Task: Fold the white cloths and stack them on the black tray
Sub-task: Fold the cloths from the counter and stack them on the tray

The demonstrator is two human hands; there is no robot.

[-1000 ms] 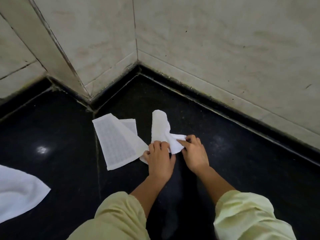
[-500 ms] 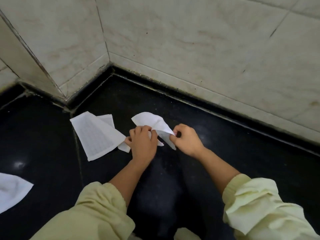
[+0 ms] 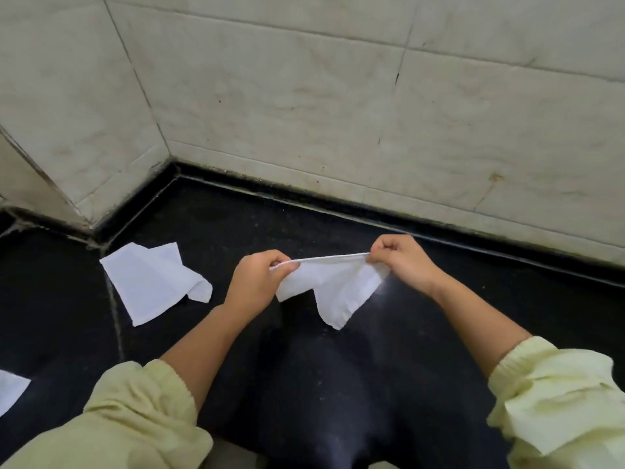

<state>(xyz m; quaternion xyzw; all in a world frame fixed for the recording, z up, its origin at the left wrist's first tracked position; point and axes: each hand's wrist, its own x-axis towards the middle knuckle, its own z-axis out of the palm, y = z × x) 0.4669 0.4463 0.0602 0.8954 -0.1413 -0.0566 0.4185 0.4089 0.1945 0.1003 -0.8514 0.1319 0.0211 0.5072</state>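
White cloth, limp and creased, stretched taut along its top hem above black stone surface; one corner pinched in left hand, other in right hand, fingers curled, wrists apart.

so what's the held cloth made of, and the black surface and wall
Held cloth: seemingly thin white woven cotton, matte; drapes limply, hemmed edge. Black surface: polished stone, possibly granite; speckled, shows glare. Wall: cream veined tiles, marble-like, dull.

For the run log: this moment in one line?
left hand: pinches cloth | right hand: pinches cloth | cloth: stretched between hands | second cloth: on black surface
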